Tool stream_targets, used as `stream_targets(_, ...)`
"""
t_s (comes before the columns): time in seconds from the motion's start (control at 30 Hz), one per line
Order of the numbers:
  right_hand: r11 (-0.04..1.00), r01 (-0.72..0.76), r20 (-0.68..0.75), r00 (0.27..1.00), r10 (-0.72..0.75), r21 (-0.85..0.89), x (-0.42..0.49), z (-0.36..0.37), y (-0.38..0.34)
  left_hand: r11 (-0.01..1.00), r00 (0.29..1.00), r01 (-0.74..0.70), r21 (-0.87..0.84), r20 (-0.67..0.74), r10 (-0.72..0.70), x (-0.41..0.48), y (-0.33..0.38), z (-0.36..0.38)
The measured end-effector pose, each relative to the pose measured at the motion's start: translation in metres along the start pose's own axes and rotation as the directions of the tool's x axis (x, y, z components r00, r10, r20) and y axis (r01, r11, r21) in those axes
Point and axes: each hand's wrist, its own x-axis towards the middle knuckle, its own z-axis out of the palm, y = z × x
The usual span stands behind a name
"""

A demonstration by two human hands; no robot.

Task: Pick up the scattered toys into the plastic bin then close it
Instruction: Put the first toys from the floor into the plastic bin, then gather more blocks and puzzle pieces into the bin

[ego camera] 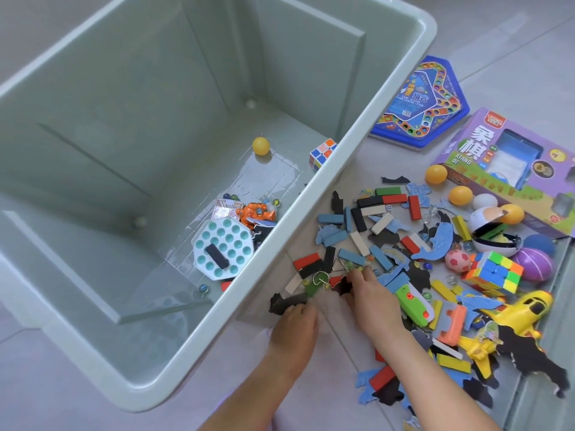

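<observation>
The plastic bin [124, 104] stands open on the floor [46, 399] with only a few toys on its bottom; most of the pile lies on the floor along its right-hand long side.

Farthest from me, the purple box [485, 147] and the blue game board [426, 104] are flat, stiff and light. I'd take each by an edge with both hands.

The yellow plane [525, 309] looks like hard plastic with thin wings, so I'd lift it by the body. The colour cube [494, 272] is rigid and easy to grasp across two faces. The orange ball [435, 174] and its neighbours will roll at a touch and want cupping from above.

The painted blocks [329, 218] are small, hard and smooth, best raked together and scooped.

Close to the bin wall, my left hand [294, 318] has its fingers curled on the near end of a black foam piece [280, 301], which is thin, floppy and nearly weightless. My right hand [370, 293] has its fingers bent down onto a smaller black piece [342, 286]. I can't tell whether they've pinched it.

The marbles [451, 279] are slick and will scatter, so I'd leave them for last.
</observation>
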Motion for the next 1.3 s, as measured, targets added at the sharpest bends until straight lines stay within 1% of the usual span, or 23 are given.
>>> stream_targets(0.1,1.000,0.001,-0.002,1.000,-0.001,0.028,0.003,0.000,0.001,0.974,0.994,0.101,-0.203,-0.027,-0.109,-0.020,0.003,-0.006)
stream_targets(0.2,0.990,-0.002,-0.004,1.000,0.002,0.144,0.005,-0.001,0.007,0.921,0.996,0.077,-0.382,-0.015,-0.090,-0.046,0.026,-0.029)
stream_targets(0.27,0.981,-0.001,0.001,1.000,0.000,0.196,0.004,0.001,0.012,0.886,0.999,0.016,-0.463,-0.037,-0.038,-0.061,0.043,-0.046)
stream_targets(0.37,0.961,-0.008,-0.040,0.999,0.019,0.277,-0.003,0.000,0.015,0.780,0.990,-0.079,-0.621,-0.143,-0.013,-0.071,0.067,-0.082)
stream_targets(0.4,0.936,-0.035,-0.059,0.996,0.059,0.350,-0.007,-0.005,0.013,0.737,0.979,-0.120,-0.665,-0.202,-0.023,-0.073,0.074,-0.097)
stream_targets(0.47,0.844,-0.082,-0.116,0.979,0.168,0.530,-0.017,-0.024,0.004,0.670,0.944,-0.242,-0.702,-0.330,-0.005,-0.078,0.088,-0.134)
stream_targets(0.5,0.783,-0.056,-0.173,0.963,0.206,0.619,-0.024,-0.038,-0.004,0.647,0.913,-0.320,-0.692,-0.409,0.014,-0.082,0.095,-0.155)
stream_targets(0.53,0.722,0.023,-0.262,0.939,0.221,0.691,-0.033,-0.055,-0.013,0.622,0.868,-0.403,-0.671,-0.496,0.027,-0.088,0.100,-0.175)
stream_targets(0.6,0.593,0.281,-0.468,0.863,0.188,0.755,-0.053,-0.100,-0.038,0.599,0.749,-0.528,-0.602,-0.663,-0.008,-0.097,0.100,-0.215)
stream_targets(0.67,0.481,0.549,-0.650,0.757,0.059,0.684,-0.068,-0.146,-0.067,0.639,0.664,-0.520,-0.567,-0.739,-0.115,-0.097,0.084,-0.244)
stream_targets(0.73,0.454,0.688,-0.745,0.663,-0.075,0.567,-0.067,-0.177,-0.098,0.734,0.641,-0.424,-0.530,-0.749,-0.171,-0.089,0.056,-0.260)
stream_targets(0.77,0.473,0.715,-0.763,0.633,-0.128,0.514,-0.060,-0.185,-0.112,0.788,0.655,-0.361,-0.498,-0.737,-0.166,-0.083,0.042,-0.265)
stream_targets(0.8,0.526,0.728,-0.775,0.604,-0.188,0.440,-0.050,-0.187,-0.125,0.844,0.680,-0.285,-0.455,-0.716,-0.156,-0.078,0.029,-0.266)
stream_targets(0.87,0.706,0.676,-0.758,0.570,-0.319,0.211,-0.032,-0.185,-0.144,0.949,0.736,-0.126,-0.288,-0.669,-0.105,-0.070,0.010,-0.264)
stream_targets(0.9,0.762,0.636,-0.740,0.569,-0.359,0.119,-0.025,-0.183,-0.150,0.979,0.766,-0.060,-0.197,-0.638,-0.081,-0.068,0.004,-0.263)
stream_targets(0.97,0.779,0.622,-0.733,0.568,-0.373,0.086,-0.021,-0.181,-0.150,0.995,0.804,0.040,-0.092,-0.588,-0.087,-0.064,0.001,-0.262)
stream_targets(1.0,0.751,0.646,-0.745,0.569,-0.350,0.141,-0.024,-0.184,-0.144,0.996,0.802,0.051,-0.079,-0.591,-0.088,-0.063,0.001,-0.262)
stream_targets(1.03,0.723,0.658,-0.760,0.575,-0.304,0.208,-0.027,-0.187,-0.132,0.997,0.789,0.023,-0.080,-0.610,-0.067,-0.063,0.004,-0.263)
stream_targets(1.1,0.717,0.617,-0.776,0.607,-0.170,0.325,-0.033,-0.188,-0.094,0.988,0.744,-0.110,-0.112,-0.668,0.007,-0.066,0.019,-0.263)
stream_targets(1.17,0.744,0.461,-0.721,0.692,0.040,0.484,-0.036,-0.179,-0.038,0.939,0.696,-0.289,-0.184,-0.714,0.074,-0.072,0.039,-0.257)
stream_targets(1.2,0.747,0.336,-0.660,0.730,0.179,0.574,-0.039,-0.170,-0.005,0.899,0.690,-0.371,-0.235,-0.718,0.096,-0.075,0.050,-0.251)
stream_targets(1.23,0.741,0.192,-0.587,0.745,0.317,0.643,-0.044,-0.160,0.028,0.856,0.695,-0.437,-0.275,-0.707,0.128,-0.077,0.062,-0.244)
stream_targets(1.3,0.733,-0.111,-0.447,0.729,0.519,0.671,-0.059,-0.134,0.094,0.804,0.720,-0.517,-0.292,-0.656,0.225,-0.079,0.082,-0.225)
